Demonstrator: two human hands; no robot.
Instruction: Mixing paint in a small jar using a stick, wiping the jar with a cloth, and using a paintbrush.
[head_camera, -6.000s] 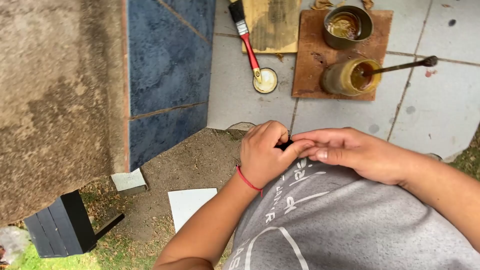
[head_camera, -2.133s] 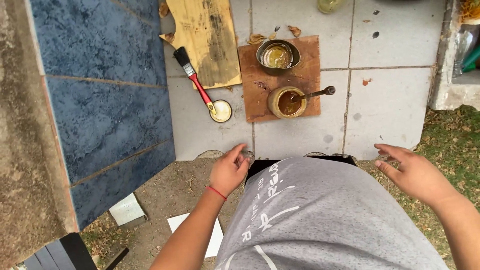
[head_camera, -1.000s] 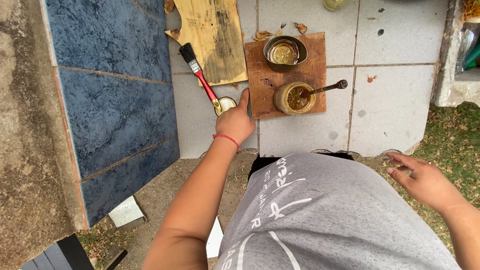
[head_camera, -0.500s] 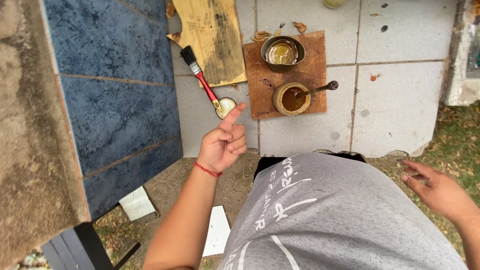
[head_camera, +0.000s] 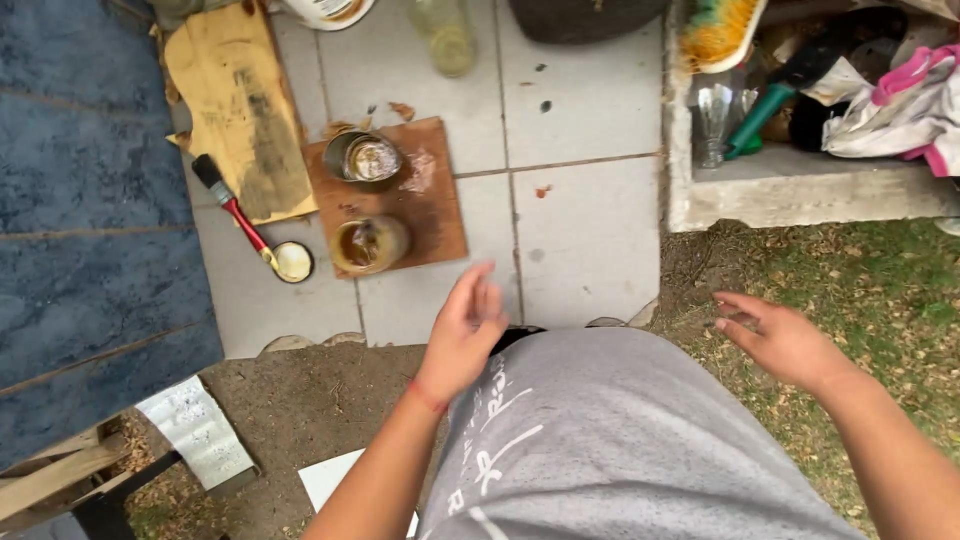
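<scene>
Standing over the tiled floor, the person has both hands empty: the left hand (head_camera: 468, 335) hangs open with loose fingers in front of the grey shirt (head_camera: 610, 440), and the right hand (head_camera: 775, 340) is also spread open, out over the grass (head_camera: 880, 300), holding nothing. Nearest to the left hand is the tin of brown liquid (head_camera: 368, 244), which sits at the near edge of a small wooden board (head_camera: 435, 215); a second tin (head_camera: 364, 158) stands further back on the same board. Just beside the board, a brush with a red handle (head_camera: 240, 217) lies across a round lid (head_camera: 293, 262) on the tile. I think the main risk is the near tin, because it is close to the board's edge and open, so a careless reach or a step forward could tip it and spill the liquid on the pale tiles (head_camera: 580, 240). The brush seems balanced on the lid and could roll off if touched, leaving marks. The blue painted panels (head_camera: 90, 290) lie near on the left, and drops could spoil them too.
</scene>
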